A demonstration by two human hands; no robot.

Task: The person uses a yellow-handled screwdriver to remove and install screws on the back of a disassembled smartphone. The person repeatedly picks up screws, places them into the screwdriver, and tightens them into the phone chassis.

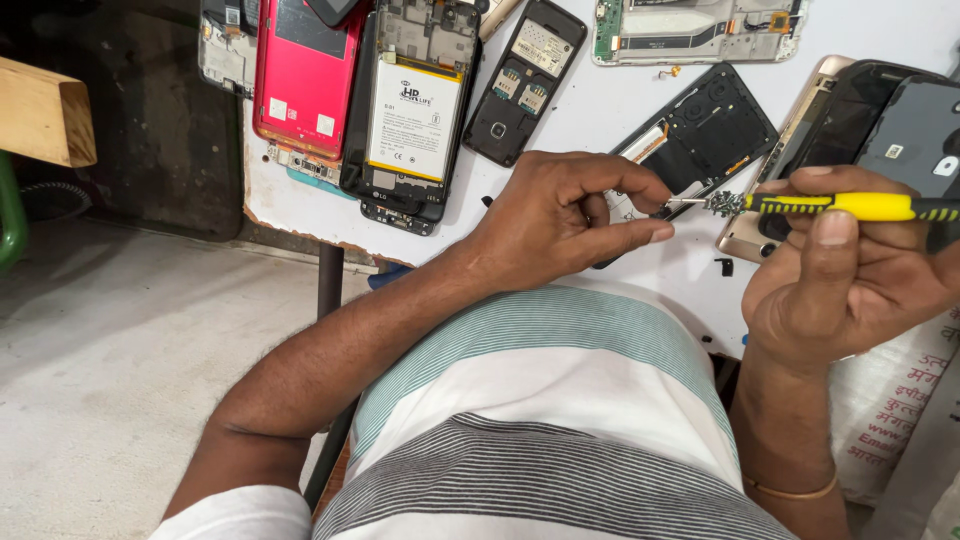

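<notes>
My right hand (850, 270) grips a yellow and black screwdriver (850, 206), held level with its metal tip pointing left. My left hand (570, 215) pinches the screwdriver's tip between thumb and forefinger; whatever small part sits there is too small to make out. Just behind the fingers lies a black phone back frame (715, 125) on the white table (590, 120). A gold phone (745, 235) lies under the screwdriver's shaft.
Several opened phones lie on the table: a red one (300, 70), one with a white battery showing (415, 110), a small black keypad phone body (525, 80), a frame with a circuit board (700, 30), dark phones (900, 120) at right. A wooden block (45, 110) sits left.
</notes>
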